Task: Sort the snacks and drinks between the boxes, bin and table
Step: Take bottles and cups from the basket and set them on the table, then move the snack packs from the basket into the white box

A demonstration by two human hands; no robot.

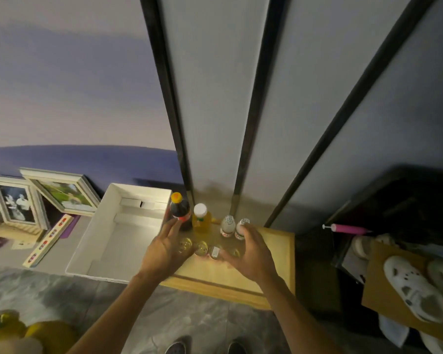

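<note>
Several round clear jars (201,247) on wooden table (274,251) between left hand (168,247) and right hand (251,254), fingers (173,228) apart

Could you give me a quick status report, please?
Left hand open, reaching the dark bottle. Right hand open, by a small white bottle. Nothing lifted yet. White box alongside, empty.

No writing can be read anywhere. The dark soda bottle (180,213) wears a red label with pale marks too blurred to make out. The yellow juice bottle (201,222) shows a small green and red patch. The two small white bottles (227,227) carry red-printed labels, illegible. One small jar (215,251) has a white sticker with tiny, unreadable print on its lid.
</note>
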